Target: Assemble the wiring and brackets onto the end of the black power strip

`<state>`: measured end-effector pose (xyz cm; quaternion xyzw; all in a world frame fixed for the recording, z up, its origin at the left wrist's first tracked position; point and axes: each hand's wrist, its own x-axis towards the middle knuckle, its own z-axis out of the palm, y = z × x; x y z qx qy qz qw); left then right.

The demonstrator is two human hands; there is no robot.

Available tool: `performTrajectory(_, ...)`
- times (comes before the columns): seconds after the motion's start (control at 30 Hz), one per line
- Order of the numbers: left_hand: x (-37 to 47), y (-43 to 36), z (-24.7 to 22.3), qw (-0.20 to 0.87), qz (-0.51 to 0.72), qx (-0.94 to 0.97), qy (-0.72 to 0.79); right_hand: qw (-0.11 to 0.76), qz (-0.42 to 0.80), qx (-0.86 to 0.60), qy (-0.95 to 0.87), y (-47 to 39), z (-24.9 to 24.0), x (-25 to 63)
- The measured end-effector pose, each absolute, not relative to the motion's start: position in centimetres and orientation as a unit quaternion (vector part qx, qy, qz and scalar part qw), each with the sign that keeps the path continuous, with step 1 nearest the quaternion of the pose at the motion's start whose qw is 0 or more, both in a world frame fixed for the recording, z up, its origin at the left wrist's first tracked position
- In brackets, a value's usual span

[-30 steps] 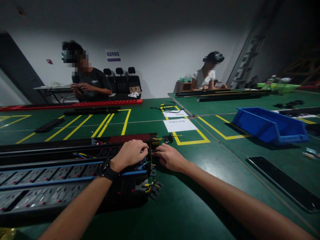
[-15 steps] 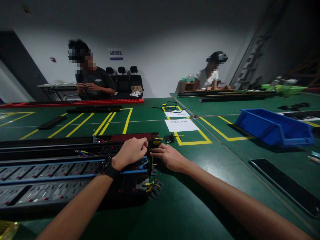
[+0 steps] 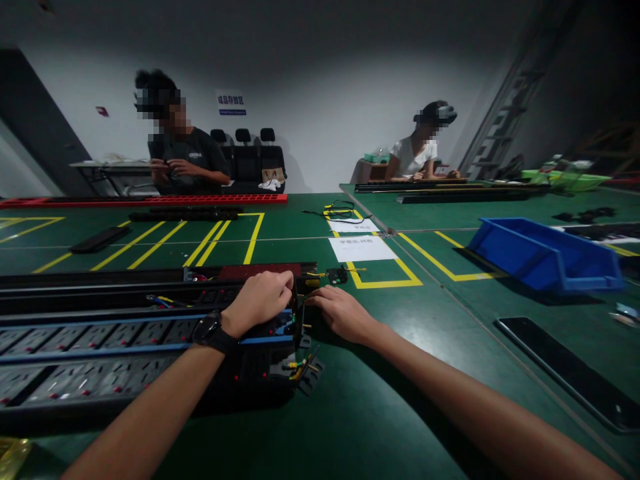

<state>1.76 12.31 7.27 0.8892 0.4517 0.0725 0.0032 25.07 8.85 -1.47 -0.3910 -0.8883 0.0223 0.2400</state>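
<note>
The left hand (image 3: 261, 300) is curled into a loose fist on top of the end of a long power strip (image 3: 125, 333), its fingertips pressed down at the strip's end; whether anything is pinched between them cannot be told. A dark watch (image 3: 210, 331) is worn on that wrist. The right hand (image 3: 340, 313) is laid flat on the green table (image 3: 390, 400), fingers held together and extended toward the same end of the strip, where small wires (image 3: 300, 365) in yellow and green are seen sticking out. The strip is placed at the near left of the table, with its long axis running left to right and its open end pointed rightward, toward the right hand. More dark strips are stacked just beside it. A blue bin (image 3: 545, 257) is set well apart to the right. Two other people are seated at the far side of the tables.
</note>
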Motion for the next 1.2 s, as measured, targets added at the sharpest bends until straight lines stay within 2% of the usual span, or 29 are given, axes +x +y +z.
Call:
performTrajectory(0.23, 1.86, 12.19, 7.49, -0.022, 0.061, 0.884, 0.462, 0.238, -0.01, -0.454, -0.858, 8.85, -1.68, 25.28)
performTrajectory(0.5, 1.95, 12.24, 7.07, -0.024, 0.019, 0.879, 0.475, 0.184, 0.02, -0.512, -0.839, 8.75, -1.22, 25.02)
performTrajectory(1.2, 2.2, 11.97, 7.35, -0.031, -0.024, 0.878, 0.478, 0.175, 0.016, -0.514, -0.839, 8.9, -1.12, 24.91)
